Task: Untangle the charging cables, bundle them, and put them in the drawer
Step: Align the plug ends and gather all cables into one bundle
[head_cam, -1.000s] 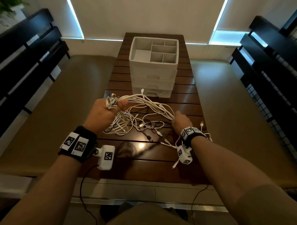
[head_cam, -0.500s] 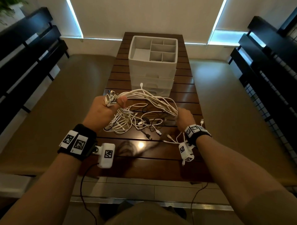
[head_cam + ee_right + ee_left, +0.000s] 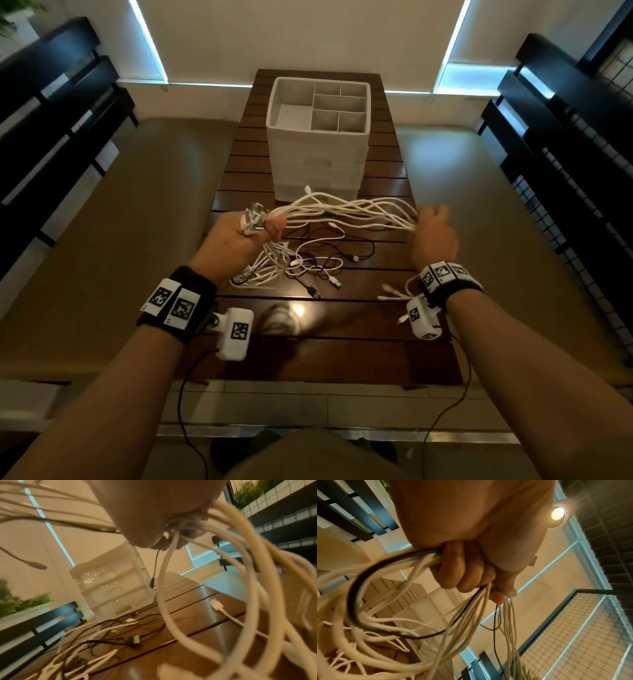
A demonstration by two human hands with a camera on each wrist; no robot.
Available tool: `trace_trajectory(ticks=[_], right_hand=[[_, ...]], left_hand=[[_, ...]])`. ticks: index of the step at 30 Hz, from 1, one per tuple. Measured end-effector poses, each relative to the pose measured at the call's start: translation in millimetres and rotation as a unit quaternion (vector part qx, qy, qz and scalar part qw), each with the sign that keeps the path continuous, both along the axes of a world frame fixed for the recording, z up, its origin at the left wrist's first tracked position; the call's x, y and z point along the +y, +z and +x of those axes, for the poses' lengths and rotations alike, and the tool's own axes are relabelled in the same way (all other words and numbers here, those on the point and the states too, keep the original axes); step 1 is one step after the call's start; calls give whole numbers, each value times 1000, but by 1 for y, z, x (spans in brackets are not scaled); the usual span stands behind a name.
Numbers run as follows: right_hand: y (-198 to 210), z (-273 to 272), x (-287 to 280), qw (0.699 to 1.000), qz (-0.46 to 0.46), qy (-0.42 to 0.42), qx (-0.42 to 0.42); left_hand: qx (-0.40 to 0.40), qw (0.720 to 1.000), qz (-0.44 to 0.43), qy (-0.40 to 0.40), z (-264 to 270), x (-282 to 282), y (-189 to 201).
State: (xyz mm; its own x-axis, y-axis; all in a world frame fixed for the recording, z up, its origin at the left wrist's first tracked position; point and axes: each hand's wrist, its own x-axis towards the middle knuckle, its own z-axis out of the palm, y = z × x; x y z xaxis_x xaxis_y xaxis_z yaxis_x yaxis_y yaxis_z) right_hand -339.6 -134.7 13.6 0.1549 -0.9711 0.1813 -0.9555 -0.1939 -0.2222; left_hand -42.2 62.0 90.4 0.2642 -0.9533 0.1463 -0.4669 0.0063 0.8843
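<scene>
A bunch of white charging cables (image 3: pixel 346 210) stretches above the wooden table (image 3: pixel 342 329) between my two hands. My left hand (image 3: pixel 239 236) grips one end in a fist, plugs sticking out of its top; the left wrist view shows its fingers (image 3: pixel 462 573) curled round white and black cables (image 3: pixel 423 616). My right hand (image 3: pixel 432 236) holds the other end, with strands (image 3: pixel 223 536) running through its grasp and looping down. More white and black cables (image 3: pixel 308 263) lie tangled on the table under the bunch. The white drawer unit (image 3: pixel 318 137) stands behind, drawers closed (image 3: pixel 109 592).
The unit's top is an open tray with several empty compartments (image 3: pixel 339 108). Loose plug ends (image 3: pixel 390 294) dangle by my right wrist. Tan cushioned benches (image 3: pixel 113 219) flank the narrow table, with dark slatted backrests (image 3: pixel 44 102) on both sides.
My right hand has moved right and up, away from the left, drawing the white bunch out longer and tauter above the table. The left hand has stayed about where it was.
</scene>
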Motion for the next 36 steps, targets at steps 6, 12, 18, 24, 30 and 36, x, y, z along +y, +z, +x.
trace_trajectory(ticks=[6, 12, 18, 24, 30, 36], right_hand=[[-8, -39, -2, 983, 88, -58, 148], [-12, -38, 0, 947, 269, 29, 174], [29, 17, 40, 931, 190, 298, 90], [15, 69, 83, 916, 144, 369, -63], [8, 11, 43, 976, 85, 194, 46], [-12, -27, 26, 967, 107, 172, 156]], left_hand=[[-15, 985, 122, -123, -29, -8, -16], [-92, 965, 178, -167, -32, -23, -47], [-132, 951, 221, -168, -35, -37, -64], [-59, 972, 155, -165, -46, -33, -36], [265, 956, 56, 111, 8, -6, -2], [343, 934, 26, 100, 8, 6, 1]])
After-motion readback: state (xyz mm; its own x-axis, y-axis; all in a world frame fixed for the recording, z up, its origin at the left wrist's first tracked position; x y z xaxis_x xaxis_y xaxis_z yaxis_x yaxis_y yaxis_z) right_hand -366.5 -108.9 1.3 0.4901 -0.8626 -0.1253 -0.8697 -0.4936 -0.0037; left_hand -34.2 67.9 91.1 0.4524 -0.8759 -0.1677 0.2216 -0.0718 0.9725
